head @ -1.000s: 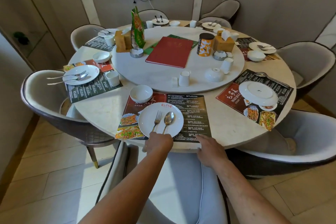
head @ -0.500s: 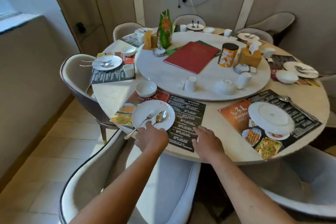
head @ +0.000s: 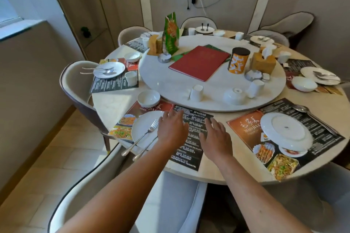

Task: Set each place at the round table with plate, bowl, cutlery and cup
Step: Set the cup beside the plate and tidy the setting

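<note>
Head view: left hand (head: 172,130) has left the plate (head: 144,128), fork (head: 146,132) now askew; both hands empty, outstretched, right hand (head: 216,138) alongside. Cup (head: 196,92) likely next.

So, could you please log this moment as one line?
left hand: open, empty, over placemat | right hand: open, empty | plate: fork, spoon on it | bowl: placed | cup: none at this place

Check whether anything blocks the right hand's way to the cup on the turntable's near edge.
Nothing visible does. The right hand hovers open over the dark placemat; between it and the cup lie only flat placemat and the low turntable rim.
</note>
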Demonstrator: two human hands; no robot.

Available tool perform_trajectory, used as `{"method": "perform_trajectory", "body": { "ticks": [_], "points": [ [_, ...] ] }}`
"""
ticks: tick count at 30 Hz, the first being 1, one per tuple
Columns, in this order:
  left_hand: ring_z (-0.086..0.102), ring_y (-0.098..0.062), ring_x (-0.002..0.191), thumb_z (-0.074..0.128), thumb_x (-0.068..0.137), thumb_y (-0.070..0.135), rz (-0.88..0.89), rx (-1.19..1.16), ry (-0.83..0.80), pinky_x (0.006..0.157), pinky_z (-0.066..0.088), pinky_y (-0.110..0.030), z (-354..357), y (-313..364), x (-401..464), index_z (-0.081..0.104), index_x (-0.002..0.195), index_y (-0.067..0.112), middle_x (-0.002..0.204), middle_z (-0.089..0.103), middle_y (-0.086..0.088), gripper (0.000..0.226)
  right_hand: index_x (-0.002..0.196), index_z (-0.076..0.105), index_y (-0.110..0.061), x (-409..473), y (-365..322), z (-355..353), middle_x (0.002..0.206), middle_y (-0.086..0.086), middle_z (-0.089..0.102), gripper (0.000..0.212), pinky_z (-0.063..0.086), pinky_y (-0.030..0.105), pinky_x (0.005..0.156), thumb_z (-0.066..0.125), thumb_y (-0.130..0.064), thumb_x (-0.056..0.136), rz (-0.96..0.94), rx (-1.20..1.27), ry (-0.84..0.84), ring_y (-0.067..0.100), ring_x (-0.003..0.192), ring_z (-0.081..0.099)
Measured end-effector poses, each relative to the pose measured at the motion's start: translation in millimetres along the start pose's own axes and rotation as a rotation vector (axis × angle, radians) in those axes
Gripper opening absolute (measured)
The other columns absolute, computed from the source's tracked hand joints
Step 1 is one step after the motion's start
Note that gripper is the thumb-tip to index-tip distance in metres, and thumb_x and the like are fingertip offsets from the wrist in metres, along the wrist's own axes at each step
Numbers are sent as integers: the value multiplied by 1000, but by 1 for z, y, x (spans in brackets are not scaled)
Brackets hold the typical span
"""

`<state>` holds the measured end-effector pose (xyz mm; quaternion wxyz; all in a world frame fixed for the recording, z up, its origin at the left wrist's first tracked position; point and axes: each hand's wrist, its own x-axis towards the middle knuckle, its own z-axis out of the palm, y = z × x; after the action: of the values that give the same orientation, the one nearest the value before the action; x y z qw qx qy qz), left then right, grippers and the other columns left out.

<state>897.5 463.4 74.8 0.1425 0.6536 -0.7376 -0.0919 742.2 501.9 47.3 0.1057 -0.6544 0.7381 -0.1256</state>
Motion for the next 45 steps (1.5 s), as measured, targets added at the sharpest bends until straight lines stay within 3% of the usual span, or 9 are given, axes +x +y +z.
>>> {"method": "perform_trajectory", "body": {
  "ticks": [10,16,18,22,28,32,36,41,45],
  "points": [
    [58,-32,115,54,96,38,-165,62,-8,92,51,-45,37,21,132,56,133,14,121,63,-9,44,156,28,-20,134,47,14,164,2,22,55,26,45,120,37,-40,105,-64,-2,-125,26,151,19],
    [56,-32,111,60,93,36,-191,131,-41,88,49,-43,63,17,204,57,128,11,119,63,-12,43,155,31,-20,188,69,35,164,2,25,56,25,45,121,38,-41,104,-146,-67,-188,26,149,22],
    [55,-33,116,64,91,33,-182,131,-91,92,48,-43,70,16,220,50,138,14,124,61,-12,53,154,34,-20,195,73,38,162,2,28,54,24,43,121,38,-41,104,-171,-86,-183,25,149,24],
    [51,-35,125,69,85,27,-115,168,-285,98,51,-47,81,11,240,14,159,34,141,48,-14,93,150,41,-20,196,77,43,159,2,35,50,27,43,120,40,-37,103,-183,-57,-137,26,146,29],
    [49,-35,127,66,89,24,18,363,-345,99,48,-45,80,-2,260,12,159,40,143,44,-13,90,148,44,-20,196,79,44,156,1,40,49,29,41,119,44,-36,102,-188,-51,-104,26,145,33],
    [57,-31,120,69,88,25,61,413,-384,91,53,-42,73,-1,278,22,157,39,136,54,-8,85,150,40,-20,195,78,44,159,0,36,52,25,40,119,46,-37,102,-191,-67,-107,25,147,30],
    [60,-28,110,78,74,44,27,432,-362,84,52,-38,62,0,271,45,143,23,122,61,-5,79,155,32,-20,193,80,41,163,0,27,56,21,40,123,44,-36,102,-196,-70,-141,24,150,22],
    [59,-29,110,67,69,76,-160,295,-215,89,53,-44,49,-5,215,54,129,13,119,59,-7,88,154,35,-18,193,78,38,162,3,29,56,23,41,122,45,-33,101,-198,-74,-153,26,149,24],
    [65,-25,94,70,63,76,-222,230,-75,78,56,-37,55,-1,166,62,105,16,98,67,-2,73,153,35,-17,190,72,37,162,3,30,56,23,45,121,43,-35,101,-175,-68,-155,27,149,24]
  ]
}}
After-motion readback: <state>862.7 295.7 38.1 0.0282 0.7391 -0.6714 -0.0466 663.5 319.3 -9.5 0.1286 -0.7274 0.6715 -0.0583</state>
